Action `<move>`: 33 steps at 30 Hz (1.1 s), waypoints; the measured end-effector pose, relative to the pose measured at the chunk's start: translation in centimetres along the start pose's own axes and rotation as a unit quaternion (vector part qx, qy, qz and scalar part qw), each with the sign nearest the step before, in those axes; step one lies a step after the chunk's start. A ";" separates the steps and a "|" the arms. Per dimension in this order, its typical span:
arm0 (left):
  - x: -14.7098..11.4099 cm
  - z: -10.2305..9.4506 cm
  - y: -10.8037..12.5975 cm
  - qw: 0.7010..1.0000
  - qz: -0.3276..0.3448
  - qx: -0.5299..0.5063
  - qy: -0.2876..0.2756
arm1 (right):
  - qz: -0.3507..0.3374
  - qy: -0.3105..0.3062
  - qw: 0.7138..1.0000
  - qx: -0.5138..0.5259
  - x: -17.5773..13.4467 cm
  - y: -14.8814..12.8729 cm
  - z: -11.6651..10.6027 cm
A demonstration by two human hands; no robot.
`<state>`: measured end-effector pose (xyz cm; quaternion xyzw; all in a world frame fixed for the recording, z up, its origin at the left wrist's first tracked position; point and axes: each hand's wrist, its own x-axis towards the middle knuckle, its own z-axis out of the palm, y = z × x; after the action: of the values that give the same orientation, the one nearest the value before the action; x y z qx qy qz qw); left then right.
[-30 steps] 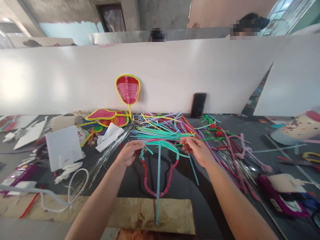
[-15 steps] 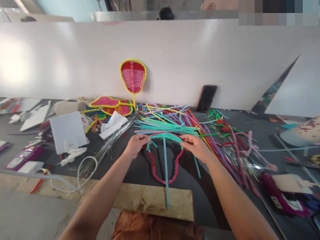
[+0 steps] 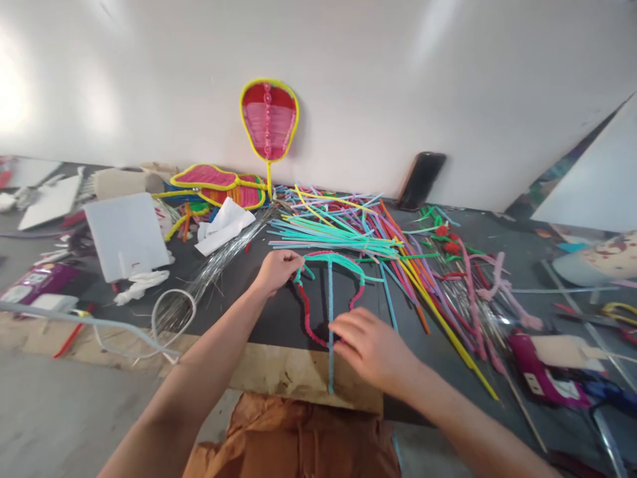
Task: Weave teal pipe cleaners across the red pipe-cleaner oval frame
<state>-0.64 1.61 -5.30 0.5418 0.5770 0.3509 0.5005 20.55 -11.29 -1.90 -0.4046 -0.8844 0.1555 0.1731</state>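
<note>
A pipe-cleaner frame (image 3: 305,312) with a red wavy outline and a turquoise top edge lies in front of me. Down its middle runs a light blue pipe-cleaner stem (image 3: 331,292), its lower end reaching over the brown board. My left hand (image 3: 281,271) pinches the upper left corner of the frame, where short turquoise ends stick out. Beside the stem's lower part is my right hand (image 3: 371,348), fingers apart with their tips at the stem. Whether they touch it I cannot tell. This hand covers the lower right of the red outline.
Behind the frame lie turquoise pipe cleaners (image 3: 333,238) and a mixed-colour heap. A pink, yellow-rimmed fan shape (image 3: 269,126) and a phone (image 3: 421,180) lean on the white panel. Wire bundles lie on both sides. Purple devices (image 3: 540,372) sit at the right and left.
My right hand has let go of the frame's upper right corner and moved down to the stem. My left hand keeps its hold. The view has tilted downward.
</note>
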 end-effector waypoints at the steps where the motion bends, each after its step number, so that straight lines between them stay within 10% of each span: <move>1: 0.0 0.0 0.0 1.000 0.002 0.002 -0.002 | -0.020 -0.010 1.000 -0.005 -0.7 -0.7 1.0; 7: -0.1 0.0 0.0 1.000 0.005 -0.007 -0.007 | -0.006 0.017 0.999 -0.046 -3.4 -1.9 5.2; 16: -0.5 -0.5 0.4 0.995 -0.012 -0.099 -0.019 | 0.054 0.116 0.984 0.126 -3.3 0.0 3.6; 19: -0.7 -0.8 0.8 0.989 -0.018 -0.145 -0.013 | 0.229 0.252 0.889 0.306 -2.4 2.5 3.1; 25: -1.0 -0.7 0.9 0.979 -0.032 -0.202 -0.024 | 0.310 0.216 0.676 0.632 2.0 4.3 2.1; 33: -1.6 -0.5 1.2 0.965 -0.020 -0.252 -0.073 | 0.346 0.294 0.544 0.706 4.8 4.7 3.1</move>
<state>-0.90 0.35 -3.74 0.4101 0.4427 0.4345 0.6686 19.43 -5.08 -5.75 -0.4491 -0.1805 0.6501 0.5858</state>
